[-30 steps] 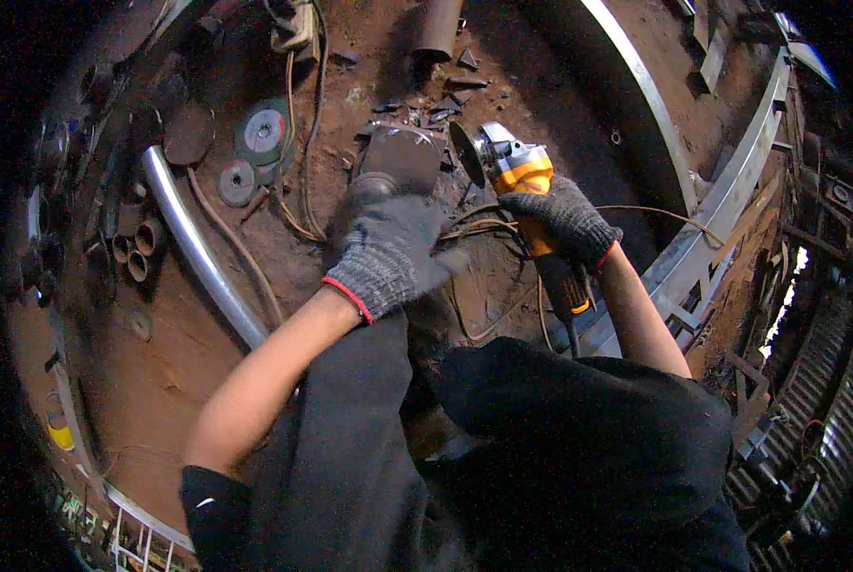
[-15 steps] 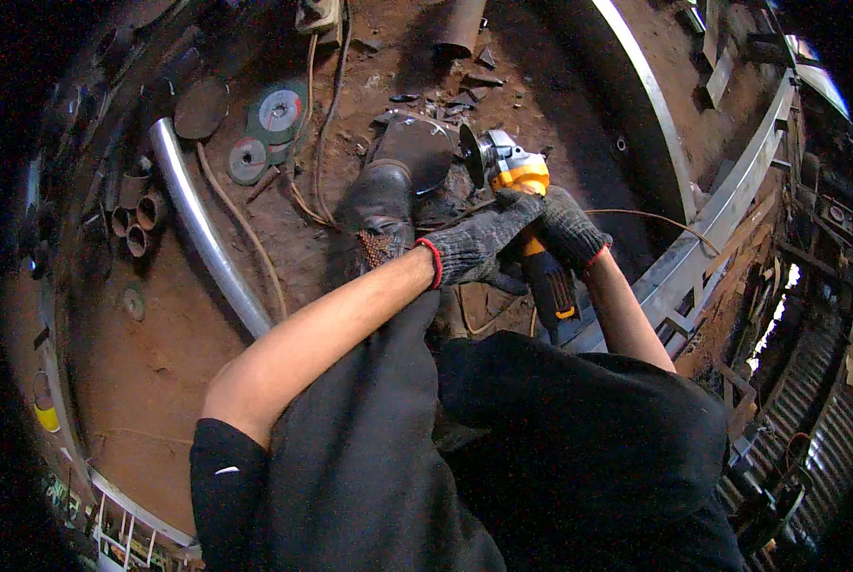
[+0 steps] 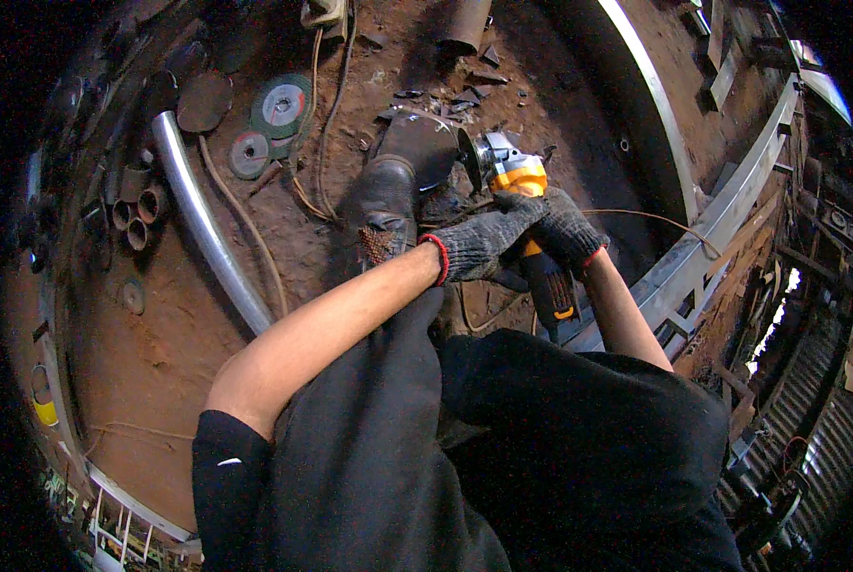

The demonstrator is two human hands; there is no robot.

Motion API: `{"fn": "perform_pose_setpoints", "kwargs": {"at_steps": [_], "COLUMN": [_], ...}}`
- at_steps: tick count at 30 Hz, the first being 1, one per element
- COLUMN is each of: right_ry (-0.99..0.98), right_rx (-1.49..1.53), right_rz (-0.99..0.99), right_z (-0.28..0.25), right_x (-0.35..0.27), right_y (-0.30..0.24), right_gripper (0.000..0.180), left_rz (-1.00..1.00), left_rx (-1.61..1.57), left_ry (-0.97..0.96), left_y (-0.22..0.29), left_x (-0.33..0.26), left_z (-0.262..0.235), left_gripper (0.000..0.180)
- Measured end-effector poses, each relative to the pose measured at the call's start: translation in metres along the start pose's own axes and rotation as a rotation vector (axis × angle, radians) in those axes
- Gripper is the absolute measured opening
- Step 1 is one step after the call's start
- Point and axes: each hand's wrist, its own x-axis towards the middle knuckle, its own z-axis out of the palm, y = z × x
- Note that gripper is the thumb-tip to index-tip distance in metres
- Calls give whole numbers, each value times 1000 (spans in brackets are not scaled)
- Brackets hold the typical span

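A yellow, black and silver angle grinder [image 3: 520,179] is held in front of me, its head pointing away and its black handle toward my knees. My left hand [image 3: 479,246], in a dark grey knit glove with a red cuff, is closed around the grinder's body from the left. From the right, my right hand [image 3: 571,231], gloved alike, grips the same body. The grinder's disc [image 3: 468,158] stands on edge at the right side of a dark metal plate [image 3: 419,143]; whether they touch I cannot tell. My left boot [image 3: 386,195] presses on the plate's near part.
Several cutting and grinding discs [image 3: 281,107] lie left of the brown cords [image 3: 327,124]. A shiny curved tube [image 3: 203,210] and short rusty pipes [image 3: 150,204] are farther left. Metal scraps [image 3: 467,95] lie beyond the plate. Long steel bars [image 3: 655,95] run along the right.
The view has shifted slightly. Both hands and the grinder keep almost the same place beside the plate.
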Motion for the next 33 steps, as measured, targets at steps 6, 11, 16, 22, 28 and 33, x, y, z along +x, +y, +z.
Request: {"fn": "perform_pose_setpoints", "kwargs": {"at_steps": [6,11,16,22,28,33], "right_ry": [17,59,232,245,248,149], "right_rx": [70,129,436,587,168,344], "right_rz": [36,35,226,151,-91,-11], "right_z": [-1,3,3,0,-10,-12], "right_x": [-5,0,-4,-34,-29,-11], "right_y": [-17,-13,-11,-42,-35,-6], "right_gripper": [34,33,37,46,35,37], "left_rz": [-28,28,140,278,61,55], "left_rx": [56,114,415,874,433,254], "left_ry": [43,2,61,-73,-24,38], "left_y": [6,13,24,29,29,22], "left_x": [-9,-17,-36,-59,-45,-24], "left_z": [9,11,30,44,34,22], "left_gripper": [46,48,49,51,50,50]}}
